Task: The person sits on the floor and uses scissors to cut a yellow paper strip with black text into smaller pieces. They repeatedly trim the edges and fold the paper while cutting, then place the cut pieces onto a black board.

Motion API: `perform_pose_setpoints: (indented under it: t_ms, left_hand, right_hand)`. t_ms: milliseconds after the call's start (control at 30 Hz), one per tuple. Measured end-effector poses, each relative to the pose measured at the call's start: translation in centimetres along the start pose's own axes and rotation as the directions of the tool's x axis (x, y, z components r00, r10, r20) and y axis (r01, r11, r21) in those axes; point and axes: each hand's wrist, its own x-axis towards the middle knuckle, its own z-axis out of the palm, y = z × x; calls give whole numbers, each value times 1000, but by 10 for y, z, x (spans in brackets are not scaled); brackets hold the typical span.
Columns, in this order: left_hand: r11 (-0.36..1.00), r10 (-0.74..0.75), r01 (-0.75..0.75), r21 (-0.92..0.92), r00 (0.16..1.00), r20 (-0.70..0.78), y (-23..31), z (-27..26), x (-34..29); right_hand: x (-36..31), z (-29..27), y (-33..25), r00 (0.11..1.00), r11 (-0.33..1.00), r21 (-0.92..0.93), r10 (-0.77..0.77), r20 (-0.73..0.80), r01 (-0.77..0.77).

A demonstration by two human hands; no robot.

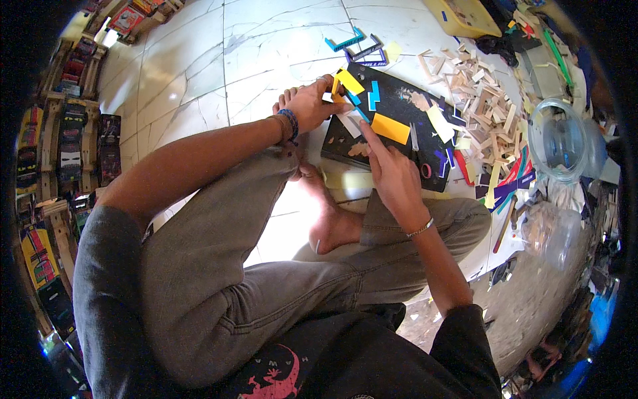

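A black board [412,100] lies on the tiled floor in front of my crossed legs. At its left edge my left hand [309,103] is closed, thumb and fingers around a small orange strip [335,85]. Just below the thumb lies a flat white piece [349,125]. My right hand [395,169] has its index finger stretched out, the tip at the white piece's right edge; its other fingers look bent. Beside that finger rests an orange rectangle [391,129]. A yellow piece [350,82] and a light-blue piece [373,96] lie further up the board.
Scissors [415,137] lie on the board's right side. Beyond is a heap of small wooden blocks [488,110], with coloured strips [515,186] nearer me. A clear plastic tub [558,136] stands far right, a yellow tray [465,18] at the back. Wooden shelves [50,133] line the left.
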Motion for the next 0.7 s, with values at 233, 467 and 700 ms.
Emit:
perform_pose_setpoints:
  t_ms: [233,467,700]
  left_hand:
    - [995,14,-13,-94,1000,16,5,-4,-5]
    - [999,16,-15,-40,999,31,2,-3,-2]
    - [995,-29,27,93,1000,13,3,-1,1]
  right_hand:
    - [7,0,0,1000,997,-66,-31,6,31]
    - [9,0,-2,999,997,-62,-50,-7,49]
    - [9,-1,-2,999,995,-90,-37,17,38]
